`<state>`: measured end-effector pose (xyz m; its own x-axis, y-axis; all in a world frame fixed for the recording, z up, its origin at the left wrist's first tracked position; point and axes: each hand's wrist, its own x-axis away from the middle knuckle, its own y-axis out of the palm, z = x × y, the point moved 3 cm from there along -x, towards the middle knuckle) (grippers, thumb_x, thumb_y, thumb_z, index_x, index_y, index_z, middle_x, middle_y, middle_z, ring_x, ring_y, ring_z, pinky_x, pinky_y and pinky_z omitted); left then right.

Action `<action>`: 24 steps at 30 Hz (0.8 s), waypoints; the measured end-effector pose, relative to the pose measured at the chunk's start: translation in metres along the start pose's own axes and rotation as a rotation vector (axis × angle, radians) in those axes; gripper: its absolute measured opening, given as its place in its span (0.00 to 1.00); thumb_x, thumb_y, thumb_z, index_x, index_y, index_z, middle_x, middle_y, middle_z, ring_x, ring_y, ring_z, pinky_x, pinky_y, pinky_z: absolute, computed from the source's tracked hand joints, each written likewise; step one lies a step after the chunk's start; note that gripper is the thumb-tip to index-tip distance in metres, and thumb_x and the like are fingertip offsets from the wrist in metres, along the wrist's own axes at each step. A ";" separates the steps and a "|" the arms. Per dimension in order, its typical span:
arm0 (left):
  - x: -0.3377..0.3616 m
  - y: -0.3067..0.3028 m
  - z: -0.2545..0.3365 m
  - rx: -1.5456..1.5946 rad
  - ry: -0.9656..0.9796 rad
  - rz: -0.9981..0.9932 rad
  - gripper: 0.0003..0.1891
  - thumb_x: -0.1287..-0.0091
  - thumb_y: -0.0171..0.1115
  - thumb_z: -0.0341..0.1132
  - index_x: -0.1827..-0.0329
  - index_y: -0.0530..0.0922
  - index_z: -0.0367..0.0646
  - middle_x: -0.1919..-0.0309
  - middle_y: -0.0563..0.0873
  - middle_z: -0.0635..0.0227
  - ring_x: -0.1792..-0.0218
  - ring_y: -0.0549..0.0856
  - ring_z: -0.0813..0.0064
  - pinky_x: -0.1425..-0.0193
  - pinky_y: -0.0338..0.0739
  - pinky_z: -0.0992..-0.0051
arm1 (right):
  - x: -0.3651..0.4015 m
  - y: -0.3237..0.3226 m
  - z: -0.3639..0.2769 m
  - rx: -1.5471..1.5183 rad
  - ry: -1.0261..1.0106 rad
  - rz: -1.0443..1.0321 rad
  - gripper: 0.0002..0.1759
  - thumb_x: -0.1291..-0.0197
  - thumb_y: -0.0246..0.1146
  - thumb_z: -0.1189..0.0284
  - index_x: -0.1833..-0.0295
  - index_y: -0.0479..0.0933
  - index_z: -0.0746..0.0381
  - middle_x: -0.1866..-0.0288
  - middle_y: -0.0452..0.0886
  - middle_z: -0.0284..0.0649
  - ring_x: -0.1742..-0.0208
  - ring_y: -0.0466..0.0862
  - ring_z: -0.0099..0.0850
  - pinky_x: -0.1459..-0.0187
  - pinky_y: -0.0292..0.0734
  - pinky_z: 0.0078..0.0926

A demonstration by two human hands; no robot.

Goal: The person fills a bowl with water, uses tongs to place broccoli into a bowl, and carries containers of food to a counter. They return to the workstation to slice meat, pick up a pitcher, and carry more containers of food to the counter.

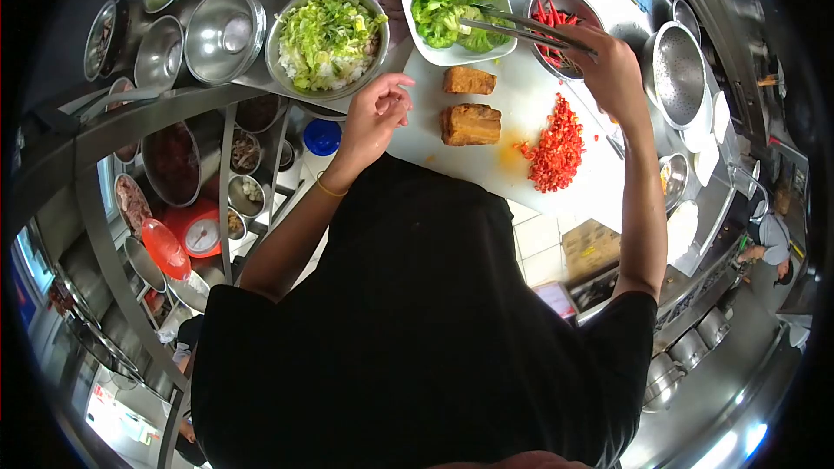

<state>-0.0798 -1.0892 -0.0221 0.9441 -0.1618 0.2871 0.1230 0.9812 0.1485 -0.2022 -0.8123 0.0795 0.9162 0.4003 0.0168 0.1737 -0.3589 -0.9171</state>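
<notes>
My right hand (606,69) grips metal tongs (543,32), whose tips reach into the broccoli (447,9) in a white square bowl (459,58). My left hand (380,117) hovers by the left edge of the white cutting board (426,141), its fingers loosely bent and nothing in them. Two browned blocks of food (471,124) lie on the board between my hands. Chopped red chili (556,146) is heaped to their right. Behind the tongs stands a metal bowl of whole red chilies (549,16).
Left of the board sits a metal bowl of rice and shredded greens (328,39), beside stacked metal bowls (224,35). A perforated metal bowl (676,74) stands at right. Shelves at left hold a red scale (198,230). Another person (769,239) is at far right.
</notes>
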 end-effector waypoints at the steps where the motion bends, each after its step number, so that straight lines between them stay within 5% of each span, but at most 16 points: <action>1: 0.000 0.001 0.001 -0.001 0.002 0.000 0.12 0.35 0.52 0.24 0.49 0.72 0.38 0.68 0.77 0.69 0.71 0.76 0.84 0.67 0.72 0.83 | -0.006 0.002 0.000 0.002 -0.020 -0.002 0.13 0.47 0.61 0.71 0.54 0.81 0.52 0.65 0.81 0.40 0.65 0.81 0.42 0.64 0.75 0.35; 6: 0.003 0.001 0.008 0.031 -0.012 0.027 0.14 0.39 0.50 0.18 0.51 0.72 0.36 0.69 0.76 0.69 0.70 0.75 0.84 0.66 0.73 0.82 | -0.003 -0.015 -0.002 0.049 0.055 -0.030 0.15 0.47 0.60 0.73 0.53 0.81 0.52 0.65 0.81 0.41 0.69 0.81 0.38 0.65 0.75 0.30; 8: 0.003 0.004 0.014 0.040 -0.010 0.021 0.13 0.39 0.50 0.19 0.50 0.72 0.36 0.69 0.76 0.69 0.70 0.75 0.84 0.66 0.73 0.82 | 0.000 -0.013 0.013 -0.166 0.163 -0.070 0.17 0.46 0.59 0.77 0.50 0.79 0.57 0.69 0.82 0.42 0.73 0.80 0.31 0.67 0.73 0.26; 12: 0.007 0.011 0.055 0.080 0.105 0.013 0.12 0.36 0.52 0.21 0.49 0.72 0.35 0.68 0.76 0.69 0.69 0.75 0.85 0.65 0.73 0.82 | 0.018 -0.033 0.009 -0.435 0.049 -0.051 0.17 0.45 0.58 0.80 0.48 0.78 0.64 0.71 0.82 0.40 0.73 0.76 0.23 0.68 0.71 0.21; 16: 0.014 0.016 0.099 0.081 0.235 0.029 0.13 0.33 0.54 0.29 0.47 0.71 0.37 0.66 0.77 0.68 0.69 0.75 0.84 0.64 0.71 0.84 | 0.052 -0.047 0.003 -0.894 0.283 0.030 0.16 0.45 0.60 0.80 0.49 0.78 0.67 0.69 0.82 0.38 0.73 0.73 0.18 0.68 0.70 0.16; 20: 0.014 0.022 0.106 0.108 0.260 0.008 0.11 0.34 0.53 0.25 0.50 0.71 0.35 0.67 0.76 0.68 0.69 0.73 0.85 0.65 0.71 0.83 | 0.055 -0.009 0.010 -0.611 0.345 0.015 0.16 0.46 0.61 0.78 0.50 0.79 0.64 0.67 0.83 0.37 0.69 0.76 0.21 0.65 0.72 0.20; 24: 0.014 0.021 0.080 -0.001 0.158 -0.020 0.12 0.34 0.53 0.26 0.48 0.70 0.35 0.67 0.77 0.67 0.71 0.75 0.84 0.65 0.70 0.84 | 0.052 0.031 0.013 -0.284 0.199 0.115 0.17 0.48 0.62 0.77 0.50 0.79 0.57 0.69 0.79 0.43 0.69 0.78 0.39 0.65 0.71 0.29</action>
<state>-0.0885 -1.0791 0.0606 0.9778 -0.1633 0.1311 0.1430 0.9780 0.1518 -0.1539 -0.7918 0.0472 0.9830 0.1821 0.0226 0.1331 -0.6231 -0.7708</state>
